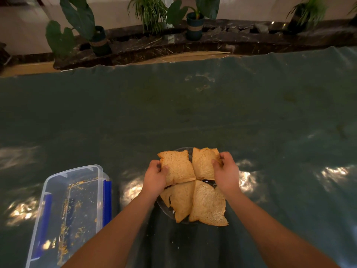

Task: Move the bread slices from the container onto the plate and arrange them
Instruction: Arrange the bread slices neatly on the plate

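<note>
Several brown bread slices lie on a clear glass plate near the table's front middle. The far left slice is gripped at its left edge by my left hand. The far right slice is gripped at its right edge by my right hand. Two near slices, one on the left and one on the right, lie flat and overhang the plate's rim. The clear plastic container with blue clips stands at the lower left and holds only crumbs.
A dark green plastic sheet covers the table, with glare patches on it. Beyond its far edge runs a dark marble ledge with potted plants. Crumbs lie on the sheet in front of the plate.
</note>
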`<action>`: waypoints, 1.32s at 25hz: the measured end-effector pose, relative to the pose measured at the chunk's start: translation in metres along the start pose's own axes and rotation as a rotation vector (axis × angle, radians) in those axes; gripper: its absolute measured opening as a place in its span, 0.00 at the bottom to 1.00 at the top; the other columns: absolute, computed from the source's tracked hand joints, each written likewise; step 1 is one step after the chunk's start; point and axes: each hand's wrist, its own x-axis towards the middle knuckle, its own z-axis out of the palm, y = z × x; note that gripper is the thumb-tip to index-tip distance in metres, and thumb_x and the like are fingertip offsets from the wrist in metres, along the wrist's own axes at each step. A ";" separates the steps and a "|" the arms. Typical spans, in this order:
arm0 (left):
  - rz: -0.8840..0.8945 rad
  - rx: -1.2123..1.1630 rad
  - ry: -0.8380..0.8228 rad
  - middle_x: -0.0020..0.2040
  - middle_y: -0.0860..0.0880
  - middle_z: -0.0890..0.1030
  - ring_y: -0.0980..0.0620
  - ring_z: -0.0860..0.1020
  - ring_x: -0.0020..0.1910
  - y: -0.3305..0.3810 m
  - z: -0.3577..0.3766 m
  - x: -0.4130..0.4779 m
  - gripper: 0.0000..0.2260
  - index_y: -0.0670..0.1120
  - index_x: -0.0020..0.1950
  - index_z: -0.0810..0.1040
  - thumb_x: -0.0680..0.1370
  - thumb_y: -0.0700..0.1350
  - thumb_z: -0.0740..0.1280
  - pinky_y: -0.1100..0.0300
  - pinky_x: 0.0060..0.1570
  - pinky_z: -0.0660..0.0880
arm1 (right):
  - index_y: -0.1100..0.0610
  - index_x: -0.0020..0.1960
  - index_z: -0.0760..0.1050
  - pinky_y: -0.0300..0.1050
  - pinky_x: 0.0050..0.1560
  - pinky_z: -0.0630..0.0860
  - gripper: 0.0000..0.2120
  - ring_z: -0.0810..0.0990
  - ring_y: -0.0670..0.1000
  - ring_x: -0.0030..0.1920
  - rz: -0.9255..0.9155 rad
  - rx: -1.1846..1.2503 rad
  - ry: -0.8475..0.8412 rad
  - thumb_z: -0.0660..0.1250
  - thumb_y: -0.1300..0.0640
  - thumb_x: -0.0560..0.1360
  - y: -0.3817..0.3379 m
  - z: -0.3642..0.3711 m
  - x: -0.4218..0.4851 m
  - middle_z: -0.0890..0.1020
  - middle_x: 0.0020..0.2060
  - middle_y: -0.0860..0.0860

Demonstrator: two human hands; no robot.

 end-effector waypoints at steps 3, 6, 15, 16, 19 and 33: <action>-0.007 -0.004 -0.012 0.49 0.49 0.76 0.51 0.78 0.45 0.001 0.001 -0.002 0.07 0.46 0.55 0.70 0.80 0.46 0.64 0.64 0.27 0.76 | 0.48 0.47 0.71 0.39 0.29 0.67 0.06 0.76 0.45 0.31 0.021 0.043 0.081 0.67 0.57 0.76 0.003 -0.007 0.000 0.77 0.31 0.44; -0.012 -0.053 -0.020 0.49 0.49 0.75 0.57 0.77 0.38 0.004 -0.001 -0.005 0.07 0.45 0.56 0.69 0.80 0.44 0.63 0.72 0.21 0.71 | 0.45 0.45 0.70 0.40 0.29 0.69 0.08 0.74 0.41 0.29 0.002 0.135 0.142 0.67 0.56 0.76 0.004 -0.017 0.000 0.77 0.30 0.44; -0.004 -0.081 -0.193 0.52 0.46 0.81 0.49 0.84 0.40 0.030 0.010 0.012 0.10 0.43 0.59 0.75 0.79 0.44 0.66 0.51 0.38 0.83 | 0.53 0.50 0.77 0.42 0.40 0.81 0.07 0.85 0.47 0.43 0.178 0.682 -0.025 0.70 0.62 0.74 -0.013 -0.048 0.014 0.86 0.44 0.49; -0.003 -0.009 -0.186 0.53 0.46 0.81 0.48 0.83 0.45 0.029 0.011 0.014 0.11 0.44 0.60 0.75 0.79 0.45 0.66 0.48 0.44 0.82 | 0.55 0.52 0.77 0.44 0.41 0.82 0.08 0.86 0.49 0.45 0.215 0.716 -0.109 0.70 0.62 0.74 -0.013 -0.047 0.014 0.86 0.46 0.50; 0.010 0.082 -0.141 0.54 0.46 0.82 0.46 0.81 0.51 0.022 0.013 0.020 0.13 0.45 0.62 0.77 0.78 0.45 0.66 0.43 0.54 0.79 | 0.59 0.55 0.76 0.54 0.48 0.82 0.10 0.84 0.57 0.49 0.283 0.506 -0.285 0.70 0.63 0.75 -0.007 -0.032 0.013 0.83 0.51 0.56; 0.285 0.262 -0.116 0.64 0.49 0.80 0.51 0.76 0.63 0.023 0.002 0.041 0.15 0.49 0.67 0.77 0.81 0.41 0.62 0.59 0.63 0.70 | 0.61 0.55 0.77 0.57 0.53 0.79 0.10 0.82 0.55 0.52 0.010 -0.053 -0.398 0.70 0.62 0.74 0.004 -0.024 0.034 0.84 0.48 0.55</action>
